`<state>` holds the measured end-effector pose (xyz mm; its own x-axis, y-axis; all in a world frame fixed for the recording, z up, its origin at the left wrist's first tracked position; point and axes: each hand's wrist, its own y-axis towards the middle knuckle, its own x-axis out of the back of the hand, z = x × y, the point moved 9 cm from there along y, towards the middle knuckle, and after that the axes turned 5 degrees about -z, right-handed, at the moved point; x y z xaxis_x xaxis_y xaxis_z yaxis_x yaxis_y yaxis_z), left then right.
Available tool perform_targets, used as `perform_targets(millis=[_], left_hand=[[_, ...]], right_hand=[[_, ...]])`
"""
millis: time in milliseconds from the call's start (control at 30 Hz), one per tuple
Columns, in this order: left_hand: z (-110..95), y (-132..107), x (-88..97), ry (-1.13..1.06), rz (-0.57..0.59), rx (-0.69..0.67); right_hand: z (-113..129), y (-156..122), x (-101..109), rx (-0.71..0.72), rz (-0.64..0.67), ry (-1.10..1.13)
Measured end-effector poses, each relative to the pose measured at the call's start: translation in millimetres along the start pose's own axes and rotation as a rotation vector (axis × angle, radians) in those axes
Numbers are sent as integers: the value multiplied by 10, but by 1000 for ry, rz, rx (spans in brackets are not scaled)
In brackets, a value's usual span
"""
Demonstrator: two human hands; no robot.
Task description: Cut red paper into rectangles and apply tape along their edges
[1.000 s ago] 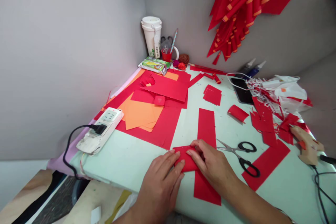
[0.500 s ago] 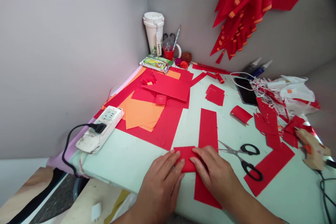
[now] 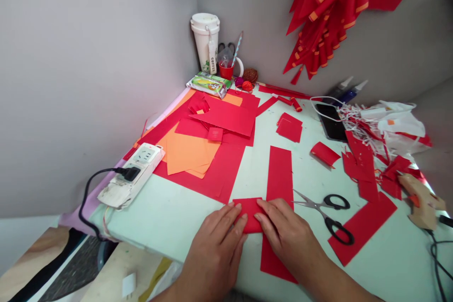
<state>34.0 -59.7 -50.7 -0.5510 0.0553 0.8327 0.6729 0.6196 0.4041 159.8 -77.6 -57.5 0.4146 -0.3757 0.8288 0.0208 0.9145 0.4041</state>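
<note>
1. Table point(image 3: 170, 226): one, pale green, with the scissors point(image 3: 316, 205) lying on it.
2. Long red strips: two. One strip point(image 3: 279, 170) runs just left of the scissors, their tips at its edge; another strip point(image 3: 361, 231) lies partly under their handles.
3. Power strip point(image 3: 116, 193): one, well left of the scissors, a black plug in it.
4. Hands: two, both left of the scissors. Left hand point(image 3: 215, 245) and right hand point(image 3: 286, 226) are half open, fingers bent, fingertips down on the folded red paper point(image 3: 249, 214); whether either thumb pinches it, I cannot tell.
5. Phone point(image 3: 332, 122): one, beyond the scissors.
6. Folded red paper: one, left of the scissors, between the hands, under the left fingertips at its left end and the right ones at its right.
</note>
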Motion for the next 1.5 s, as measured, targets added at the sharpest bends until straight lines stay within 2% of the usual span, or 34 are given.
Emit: perform_targets(millis=[400, 700, 1067, 1500], left_hand=[[-1, 29, -25, -1, 30, -3], [2, 39, 6, -20, -33, 3], [-7, 46, 25, -20, -34, 17], [-33, 64, 3, 36, -13, -35]], right_hand=[[20, 12, -8, 1, 5, -25], [19, 1, 6, 24, -60, -37], [44, -4, 3, 34, -53, -68], [57, -3, -3, 48, -51, -120]])
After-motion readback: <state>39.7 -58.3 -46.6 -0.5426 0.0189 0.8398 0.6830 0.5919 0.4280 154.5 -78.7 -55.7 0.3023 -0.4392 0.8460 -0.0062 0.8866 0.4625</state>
